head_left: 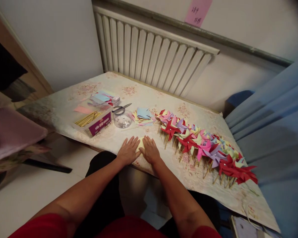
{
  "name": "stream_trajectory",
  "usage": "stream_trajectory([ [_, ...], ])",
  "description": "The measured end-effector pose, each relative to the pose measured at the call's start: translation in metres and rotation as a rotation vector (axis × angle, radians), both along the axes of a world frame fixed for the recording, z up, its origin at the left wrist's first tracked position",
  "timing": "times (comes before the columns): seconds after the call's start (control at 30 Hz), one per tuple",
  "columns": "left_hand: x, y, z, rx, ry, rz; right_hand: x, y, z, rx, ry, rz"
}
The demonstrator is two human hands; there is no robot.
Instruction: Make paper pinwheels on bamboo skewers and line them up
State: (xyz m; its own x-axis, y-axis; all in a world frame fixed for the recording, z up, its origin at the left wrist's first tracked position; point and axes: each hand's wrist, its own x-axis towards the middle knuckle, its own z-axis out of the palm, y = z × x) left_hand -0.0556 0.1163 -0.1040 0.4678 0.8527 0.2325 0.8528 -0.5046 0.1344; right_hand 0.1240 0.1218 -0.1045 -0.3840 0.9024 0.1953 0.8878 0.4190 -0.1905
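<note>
A small piece of pale yellow paper (140,144) lies near the table's front edge, partly hidden by my hands. My left hand (128,150) rests flat at its left side with the fingers stretched out. From the right, my right hand (150,149) lies on the paper's other side, fingers extended forward and the thumb reaching toward the left hand. Just beyond are a round clear dish (123,119) of small shiny pins and a stack of coloured paper squares (143,114). Scissors (121,108) lie by the dish's far rim.
Rows of paper pinwheels (188,140) on sticks fill the table's right side. A purple-labelled box (96,125) of thin sticks stands at left, with more coloured paper (101,97) behind. A radiator (149,49) lines the wall; a blue curtain (275,132) hangs at right.
</note>
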Motion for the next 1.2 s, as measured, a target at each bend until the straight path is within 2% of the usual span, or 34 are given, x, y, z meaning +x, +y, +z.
stream_trajectory([
  [0.27, 0.000, 0.001, -0.002, 0.002, 0.014, 0.004, 0.000, 0.011, 0.000, -0.011, 0.003, -0.059],
  [0.43, -0.001, 0.002, -0.003, -0.006, 0.023, -0.002, 0.003, -0.003, 0.003, 0.039, 0.066, -0.171],
  [0.7, 0.005, 0.009, -0.002, -0.015, -0.010, 0.027, 0.018, -0.040, -0.002, 0.047, -0.011, -0.050],
  [0.93, 0.038, 0.027, -0.010, -0.002, -0.002, -0.138, 0.018, -0.037, -0.005, 0.046, -0.042, -0.031],
  [1.07, 0.039, 0.034, -0.014, 0.017, 0.018, -0.170, 0.018, -0.036, -0.007, 0.052, -0.041, -0.043],
  [1.2, 0.036, 0.033, -0.011, 0.018, 0.043, -0.177, 0.018, -0.036, -0.008, 0.049, -0.039, -0.042],
])
